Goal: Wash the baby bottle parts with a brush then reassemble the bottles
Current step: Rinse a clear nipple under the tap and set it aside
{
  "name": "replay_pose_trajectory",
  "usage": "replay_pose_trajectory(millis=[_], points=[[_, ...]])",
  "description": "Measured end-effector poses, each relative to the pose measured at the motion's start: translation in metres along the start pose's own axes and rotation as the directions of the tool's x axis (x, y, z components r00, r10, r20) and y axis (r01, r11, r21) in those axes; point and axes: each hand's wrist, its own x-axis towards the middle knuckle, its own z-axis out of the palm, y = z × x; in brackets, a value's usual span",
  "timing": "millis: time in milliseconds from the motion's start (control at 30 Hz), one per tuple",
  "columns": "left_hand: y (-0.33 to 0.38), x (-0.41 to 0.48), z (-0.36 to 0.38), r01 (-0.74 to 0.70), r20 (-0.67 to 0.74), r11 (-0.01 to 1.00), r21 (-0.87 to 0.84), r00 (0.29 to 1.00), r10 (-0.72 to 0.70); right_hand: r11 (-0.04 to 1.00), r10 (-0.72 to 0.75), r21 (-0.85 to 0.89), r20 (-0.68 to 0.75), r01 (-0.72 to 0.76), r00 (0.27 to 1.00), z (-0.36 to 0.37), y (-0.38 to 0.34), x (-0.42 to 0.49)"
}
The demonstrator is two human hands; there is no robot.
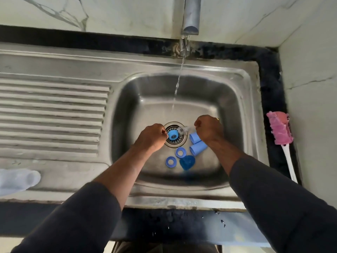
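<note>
Over the drain (175, 143) of the sink (237, 73), your left hand (151, 136) pinches a blue collar (172, 135) whose clear teat (183, 130) points toward your right hand (208, 129); its fingers are curled tight, but I cannot tell whether they hold anything. Just nearer you on the basin floor lie two caps (197, 148), two rings (170, 161) and a blue heart-shaped piece (187, 162), while the tap (191, 13) runs a thin stream. A clear bottle (18, 179) lies on the drainboard (54, 106) at left, and the brush (280, 128) rests on the counter at right.
</note>
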Motion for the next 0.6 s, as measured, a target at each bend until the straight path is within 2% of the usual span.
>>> replay_pose_trajectory(millis=[100,233,367,467,600], points=[[-0.003,0.01,0.006,0.011,0.036,1.0,0.012,0.999,-0.011,0.998,-0.064,-0.016,0.016,0.064,0.998,0.011,0.0,0.008],[-0.008,0.014,0.01,-0.001,0.079,1.0,0.0,0.997,0.001,0.972,-0.154,-0.169,0.056,0.161,0.987,0.03,-0.005,0.015],[-0.014,0.018,0.004,0.012,0.077,0.999,-0.042,0.997,-0.009,0.949,-0.195,-0.242,0.055,0.203,0.979,0.043,-0.01,0.025],[-0.019,0.021,-0.002,0.03,0.07,0.998,-0.051,0.997,-0.026,0.975,-0.152,-0.157,0.035,0.156,0.988,0.043,-0.009,0.031],[-0.018,0.023,-0.005,0.034,0.06,0.998,-0.056,0.998,-0.031,0.991,-0.098,0.087,-0.002,0.098,0.995,0.028,-0.003,0.038]])
